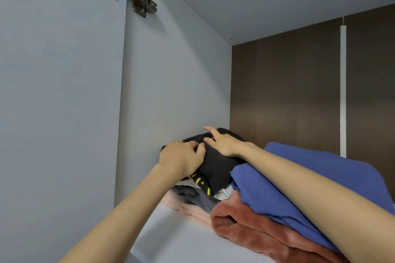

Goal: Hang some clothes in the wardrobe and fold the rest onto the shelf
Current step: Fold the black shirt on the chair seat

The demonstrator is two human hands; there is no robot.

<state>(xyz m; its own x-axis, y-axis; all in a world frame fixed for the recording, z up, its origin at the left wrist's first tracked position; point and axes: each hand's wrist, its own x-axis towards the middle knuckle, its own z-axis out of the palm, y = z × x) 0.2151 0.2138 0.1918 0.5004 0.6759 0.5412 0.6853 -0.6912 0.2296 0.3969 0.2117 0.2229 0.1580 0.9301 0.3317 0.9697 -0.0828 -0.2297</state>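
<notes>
From the head camera we see a shelf (171, 239) inside the wardrobe. A folded black top (215, 162) sits on a pile by the wall, at about 12 o'clock from our arms. Our left hand (181, 159) curls around its near edge. Our right hand (222, 142) lies flat and open on it. At 3 o'clock lie a blue cloth (299, 177) and a rusty-red blanket (256, 230).
</notes>
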